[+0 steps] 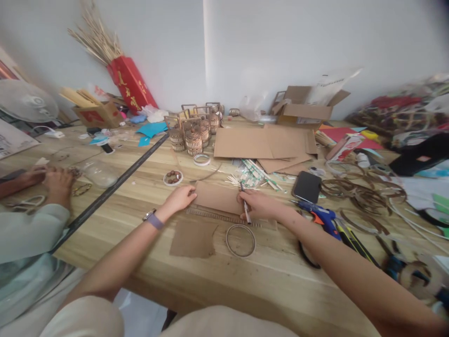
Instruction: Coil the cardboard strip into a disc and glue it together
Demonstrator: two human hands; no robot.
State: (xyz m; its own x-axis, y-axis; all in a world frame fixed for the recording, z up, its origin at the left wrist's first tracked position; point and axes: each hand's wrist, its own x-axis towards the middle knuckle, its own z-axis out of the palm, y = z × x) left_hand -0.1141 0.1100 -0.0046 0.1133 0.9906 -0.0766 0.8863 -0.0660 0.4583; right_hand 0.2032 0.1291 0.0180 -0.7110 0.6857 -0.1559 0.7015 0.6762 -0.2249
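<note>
My left hand (pixel 180 198) pinches the left edge of a brown cardboard piece (pixel 217 197) between thumb and fingers. At the opposite edge is my right hand (pixel 257 204), closed around a slim pen (pixel 247 213) that slants across the cardboard's right end. Along the near side of the cardboard runs a narrow strip with a ridged edge (pixel 219 216); I cannot tell if it is a separate piece. Closer to me lie a smaller cardboard scrap (pixel 192 239) and a thin ring (pixel 241 240).
A blue glue gun (pixel 324 217), a yellow-black cutter (pixel 356 243) and a black phone (pixel 307 186) lie right. Small woven baskets (pixel 194 140) and cardboard sheets (pixel 259 142) sit behind. Past a dark strip (pixel 119 185), another person's hand (pixel 58 182) works on the left.
</note>
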